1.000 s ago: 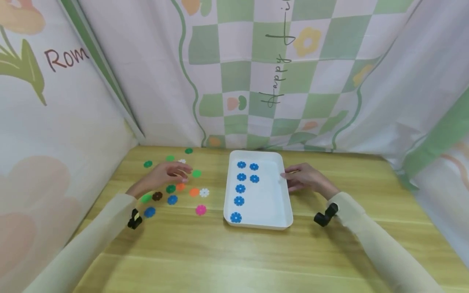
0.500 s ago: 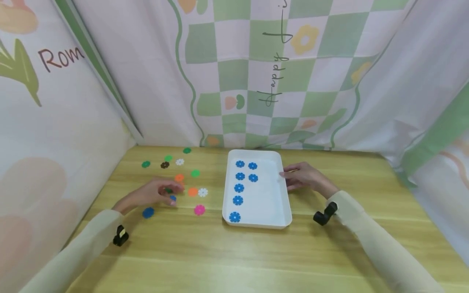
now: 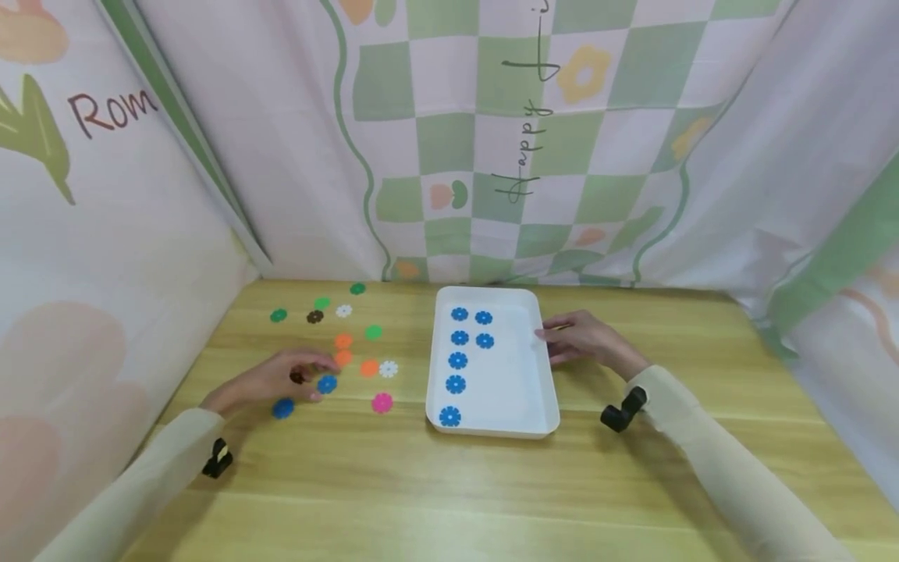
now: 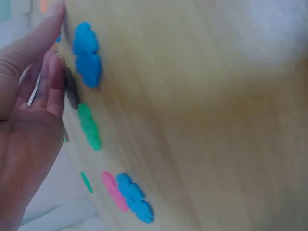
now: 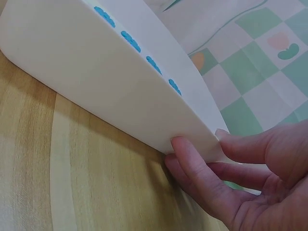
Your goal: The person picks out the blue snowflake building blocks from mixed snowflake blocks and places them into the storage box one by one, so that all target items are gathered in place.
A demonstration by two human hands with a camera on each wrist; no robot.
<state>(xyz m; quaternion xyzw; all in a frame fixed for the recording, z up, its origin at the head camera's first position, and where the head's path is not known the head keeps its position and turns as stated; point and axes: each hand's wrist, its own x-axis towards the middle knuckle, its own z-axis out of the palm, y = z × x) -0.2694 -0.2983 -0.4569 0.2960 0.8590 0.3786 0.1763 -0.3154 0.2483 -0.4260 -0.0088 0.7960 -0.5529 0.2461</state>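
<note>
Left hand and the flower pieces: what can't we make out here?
- Left hand, head view: whether its fingertips touch or pinch the blue flower piece; too small to tell.
- Left wrist view: motion blur; contact with the blue piece is unclear.
- Brown piece, head view: mostly hidden under the fingers.
- Right hand, right wrist view: cut off by the frame edge; the white tray wall hides most of its contents.

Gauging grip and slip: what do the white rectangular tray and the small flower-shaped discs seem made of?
White rectangular tray: likely thin moulded plastic, smooth and matte, with rounded corners and a thin rim, as the right wrist view shows. Small flower-shaped discs: probably flat, solid-coloured plastic or foam; the blurred left wrist view leaves it open.
</note>
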